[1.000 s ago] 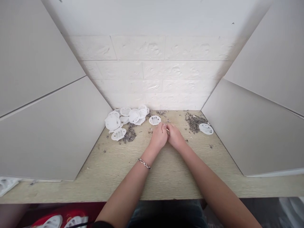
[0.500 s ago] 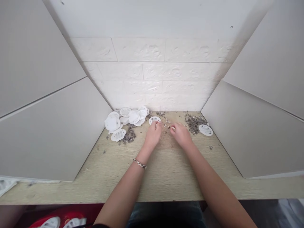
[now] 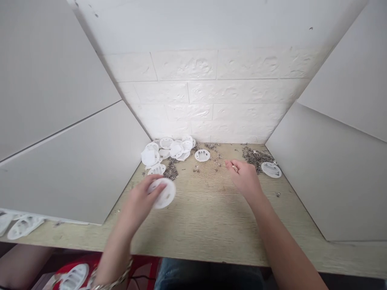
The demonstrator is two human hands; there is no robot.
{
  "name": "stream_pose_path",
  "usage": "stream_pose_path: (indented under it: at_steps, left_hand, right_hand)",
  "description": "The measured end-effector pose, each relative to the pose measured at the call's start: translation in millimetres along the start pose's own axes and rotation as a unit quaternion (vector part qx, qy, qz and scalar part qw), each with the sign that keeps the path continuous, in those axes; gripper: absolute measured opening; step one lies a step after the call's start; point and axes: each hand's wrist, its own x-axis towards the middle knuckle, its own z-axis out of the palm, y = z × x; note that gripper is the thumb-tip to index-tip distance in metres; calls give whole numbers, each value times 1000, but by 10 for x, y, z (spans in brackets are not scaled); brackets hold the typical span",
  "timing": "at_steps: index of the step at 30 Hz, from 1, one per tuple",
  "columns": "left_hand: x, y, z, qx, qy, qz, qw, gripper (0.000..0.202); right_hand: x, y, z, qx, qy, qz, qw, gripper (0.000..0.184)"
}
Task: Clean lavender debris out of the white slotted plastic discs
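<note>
white perforated plastic disc at eight o'clock: the left hand holds its rim, fingers curled round (a sound edge grip); the right hand, at two o'clock, nearly closed, hold unclear.

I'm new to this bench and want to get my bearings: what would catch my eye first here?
First, the left hand near the front, gripping a white slotted plastic disc. Behind it, a cluster of similar white discs lies toward the back left of the pale wood-grain bench top. At the back right, the right hand reaches toward a dark heap of crumbled dried plant matter, with a single white disc beside it.
</note>
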Motion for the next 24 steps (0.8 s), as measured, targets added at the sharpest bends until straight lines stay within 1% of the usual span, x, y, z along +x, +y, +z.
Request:
stream_pose_path:
  at_steps: [2, 4, 6, 8, 10, 12, 13, 15, 17, 19, 20, 21, 23, 24]
  left_hand:
    - [-47, -330, -176, 67, -12, -70, 995, 37]
    - [-36, -564, -238, 112, -14, -128, 985, 36]
    - [18, -692, -200, 133, -16, -159, 978, 35]
    - [89, -746, -109, 142, 8, -143, 979, 38]
    - [151, -769, -17, 164, 82, -87, 979, 40]
    - [188, -784, 45, 200, 163, -23, 966, 41]
    - [198, -788, 62, 217, 194, 3, 957, 41]
    - [218, -779, 70, 248, 234, 41, 939, 40]
    - [262, -734, 60, 269, 258, 63, 926, 39]
    - [348, -648, 50, 276, 267, 78, 920, 38]
    - [407, -593, 50, 277, 263, 88, 920, 37]
    - [472, -533, 54, 280, 245, 98, 923, 37]
    - [601, -413, 74, 296, 185, 112, 931, 35]
    - [656, -360, 88, 303, 151, 107, 935, 34]
  right_hand:
    - [-15, -44, -6, -13, -21, -22, 999, 37]
    - [-23, -65, -1, -21, -43, -33, 998, 35]
    - [-26, -61, 12, -29, -60, -40, 997, 34]
    - [-24, -40, 28, -34, -73, -48, 996, 34]
    - [-20, -18, 41, -41, -83, -55, 994, 33]
    - [-17, -5, 49, -45, -88, -63, 993, 33]
    - [-17, -3, 51, -47, -89, -67, 993, 33]
    - [-20, -12, 53, -48, -92, -76, 992, 33]
    - [-26, -29, 55, -47, -94, -82, 991, 32]
    - [-33, -49, 55, -47, -101, -80, 991, 32]
    - [-36, -57, 55, -46, -107, -79, 990, 32]
    - [-38, -64, 54, -47, -114, -76, 989, 32]
    - [-40, -71, 53, -50, -127, -72, 988, 32]
    - [-40, -72, 52, -52, -132, -71, 987, 32]
